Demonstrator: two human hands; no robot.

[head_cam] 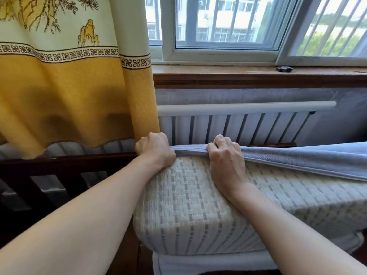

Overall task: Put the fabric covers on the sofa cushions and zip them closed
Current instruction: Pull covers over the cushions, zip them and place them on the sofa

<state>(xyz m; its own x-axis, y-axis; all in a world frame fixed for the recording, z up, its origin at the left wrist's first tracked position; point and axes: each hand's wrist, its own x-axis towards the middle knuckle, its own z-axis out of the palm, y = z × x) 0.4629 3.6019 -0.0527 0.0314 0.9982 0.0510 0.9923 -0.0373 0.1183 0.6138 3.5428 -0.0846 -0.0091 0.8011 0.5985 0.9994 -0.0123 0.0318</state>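
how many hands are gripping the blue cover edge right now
2. The left hand grips the blue cover at the cushion's far left corner; the right hand grips the same edge just to its right.

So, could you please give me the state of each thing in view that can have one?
left hand: fist closed on the cover's edge at the cushion's corner
right hand: fingers curled round the cover's edge
blue-grey cover: only partly on, edge open
woven cushion: mostly bare, lying on its side
curtain: drawn to the left of the window
window: sashes appear closed
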